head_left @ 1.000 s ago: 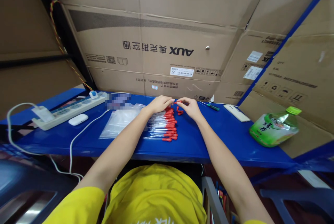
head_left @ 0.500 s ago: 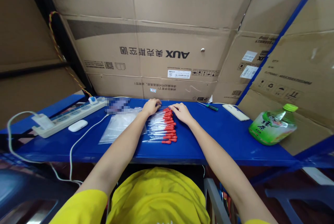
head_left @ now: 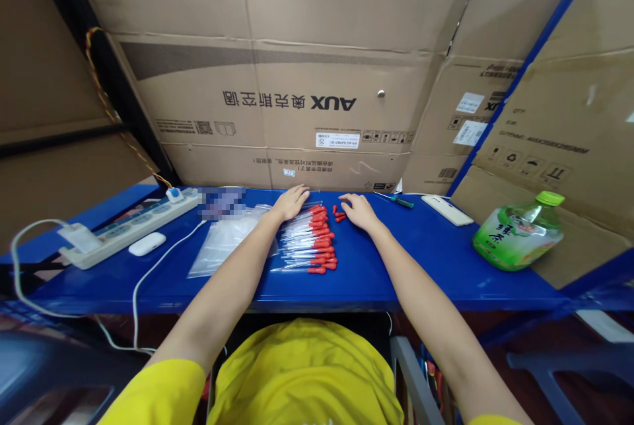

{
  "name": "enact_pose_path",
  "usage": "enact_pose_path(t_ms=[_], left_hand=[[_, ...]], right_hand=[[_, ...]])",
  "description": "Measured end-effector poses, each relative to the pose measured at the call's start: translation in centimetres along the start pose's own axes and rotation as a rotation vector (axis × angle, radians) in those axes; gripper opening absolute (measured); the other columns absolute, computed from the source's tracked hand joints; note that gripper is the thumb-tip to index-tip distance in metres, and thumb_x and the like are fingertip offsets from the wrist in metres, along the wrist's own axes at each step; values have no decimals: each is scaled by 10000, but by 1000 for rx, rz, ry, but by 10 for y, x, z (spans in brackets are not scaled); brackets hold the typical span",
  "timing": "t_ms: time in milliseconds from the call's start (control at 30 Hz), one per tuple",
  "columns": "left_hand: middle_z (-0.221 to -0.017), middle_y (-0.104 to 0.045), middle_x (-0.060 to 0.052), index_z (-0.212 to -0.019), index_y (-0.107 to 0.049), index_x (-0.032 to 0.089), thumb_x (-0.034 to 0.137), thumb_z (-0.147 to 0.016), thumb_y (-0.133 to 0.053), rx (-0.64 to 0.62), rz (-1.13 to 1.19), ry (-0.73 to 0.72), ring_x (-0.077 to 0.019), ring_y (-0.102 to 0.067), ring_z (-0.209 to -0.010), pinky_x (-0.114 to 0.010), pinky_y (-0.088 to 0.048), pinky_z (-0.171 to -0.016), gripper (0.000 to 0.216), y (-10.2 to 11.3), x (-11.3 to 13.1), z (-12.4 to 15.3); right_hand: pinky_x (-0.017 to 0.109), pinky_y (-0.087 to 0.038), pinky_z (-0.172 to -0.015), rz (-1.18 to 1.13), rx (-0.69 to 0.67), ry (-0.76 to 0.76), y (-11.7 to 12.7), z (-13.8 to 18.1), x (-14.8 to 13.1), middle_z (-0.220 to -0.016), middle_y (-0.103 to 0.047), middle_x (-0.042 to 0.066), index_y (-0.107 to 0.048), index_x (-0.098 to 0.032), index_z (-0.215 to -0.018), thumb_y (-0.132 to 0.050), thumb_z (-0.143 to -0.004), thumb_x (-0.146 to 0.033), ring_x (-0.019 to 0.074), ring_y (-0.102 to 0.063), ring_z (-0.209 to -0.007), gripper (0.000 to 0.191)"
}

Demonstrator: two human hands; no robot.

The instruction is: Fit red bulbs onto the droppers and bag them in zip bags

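Observation:
A row of clear glass droppers with red rubber bulbs [head_left: 313,243] lies on the blue table [head_left: 396,266]. My left hand [head_left: 290,202] rests flat at the far left end of the row, fingers spread, touching the glass tubes. My right hand [head_left: 359,210] lies palm down just right of the row, fingers apart, beside a few loose red bulbs [head_left: 339,214]. Neither hand holds anything.
Clear plastic bags [head_left: 225,237] lie left of the droppers. A white power strip [head_left: 123,227], a white case [head_left: 147,243] and cables sit at far left. A green screwdriver [head_left: 399,200], a white phone [head_left: 446,209] and a green bottle [head_left: 518,231] are at right. Cardboard boxes [head_left: 297,101] stand behind.
A second ago both hands pinched a bulb together above the row. They lowered onto the droppers, then the right hand slid right off the row, uncovering the loose bulbs.

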State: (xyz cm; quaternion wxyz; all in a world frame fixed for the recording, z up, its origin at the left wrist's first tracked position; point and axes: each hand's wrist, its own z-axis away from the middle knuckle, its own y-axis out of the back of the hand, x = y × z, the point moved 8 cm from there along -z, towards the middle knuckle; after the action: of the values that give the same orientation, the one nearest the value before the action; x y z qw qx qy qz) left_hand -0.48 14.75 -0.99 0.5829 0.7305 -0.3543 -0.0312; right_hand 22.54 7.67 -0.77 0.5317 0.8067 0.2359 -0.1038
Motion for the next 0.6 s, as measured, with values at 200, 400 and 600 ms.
enact_pose_path(t_ms=[200,400,600], left_hand=[[-1537,-620,-117,-1463,-618,226,511,-1121,-212,-52,-34,58,-287,-547,-1438,-458,-396,-1211,602,-7,-3,-2],[-1195,-684,-138,-1300,-730,230,553,-1102,-286,72,-50,103,-302,-614,-1185,-448,-479,-1089,584,4,-7,-1],[-1373,-637,-107,-1234,-770,224,480,-1106,-324,69,-60,-2,-277,-579,-1272,-428,-438,-1178,530,3,0,-1]], right_hand=[[462,-450,-1108,6,-69,-16,-12,2,4,-1281,-763,110,-699,-232,-1372,-601,-1005,-243,296,-629,-1227,380],[445,-447,-1097,-21,-75,-36,-11,1,4,-1194,-775,99,-695,-227,-1352,-624,-993,-228,277,-636,-1166,366],[426,-467,-1079,17,-82,-9,-8,1,1,-1195,-774,114,-780,-227,-1215,-650,-977,-230,279,-657,-1158,271]])
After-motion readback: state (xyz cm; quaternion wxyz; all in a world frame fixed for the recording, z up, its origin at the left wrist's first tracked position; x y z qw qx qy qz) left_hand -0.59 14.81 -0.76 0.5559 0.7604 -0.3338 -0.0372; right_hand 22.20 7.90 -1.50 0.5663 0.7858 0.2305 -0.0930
